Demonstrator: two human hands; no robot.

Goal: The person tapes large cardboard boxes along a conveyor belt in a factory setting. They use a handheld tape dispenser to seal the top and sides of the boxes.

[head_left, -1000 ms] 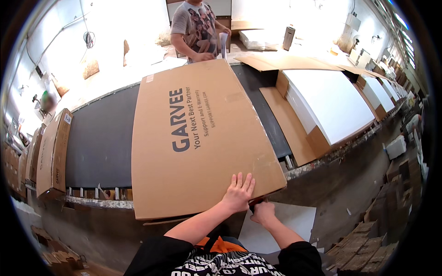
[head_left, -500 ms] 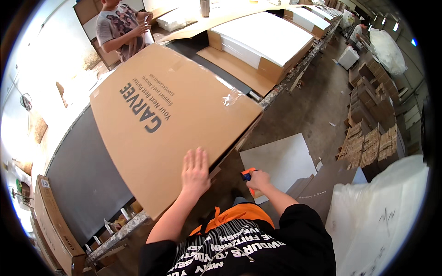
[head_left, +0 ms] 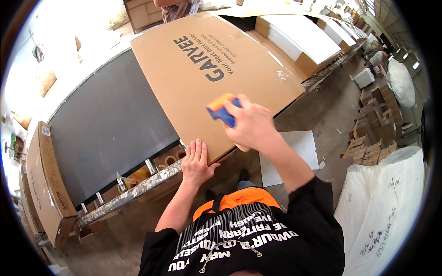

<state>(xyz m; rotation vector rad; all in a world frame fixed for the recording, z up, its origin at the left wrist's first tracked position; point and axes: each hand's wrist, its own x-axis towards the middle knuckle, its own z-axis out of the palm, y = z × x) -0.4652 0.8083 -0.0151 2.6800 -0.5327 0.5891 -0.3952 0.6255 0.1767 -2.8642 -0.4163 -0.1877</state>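
A large flat cardboard carton [head_left: 179, 78] with dark printing lies across the dark conveyor belt [head_left: 110, 124]. My left hand [head_left: 197, 163] rests on its near corner, fingers stretched out over the edge. Above the carton's near right part, my right hand [head_left: 251, 124] is wrapped round an orange and blue tape dispenser [head_left: 223, 109]. The dispenser is slightly blurred, and I cannot tell whether it touches the cardboard. Clear tape [head_left: 282, 74] shines near the carton's far right edge.
Another carton [head_left: 48, 179] stands at the belt's left end. Open boxes with white panels [head_left: 301, 37] line the belt beyond. A co-worker [head_left: 177, 9] stands across it. On the right are a white sheet [head_left: 290, 156] on the floor, stacked cardboard [head_left: 370, 147] and white-wrapped material [head_left: 382, 207].
My right hand has lifted the tape dispenser from beside me to over the carton. My left hand has shifted to the carton's near corner. The view has turned, showing more belt.
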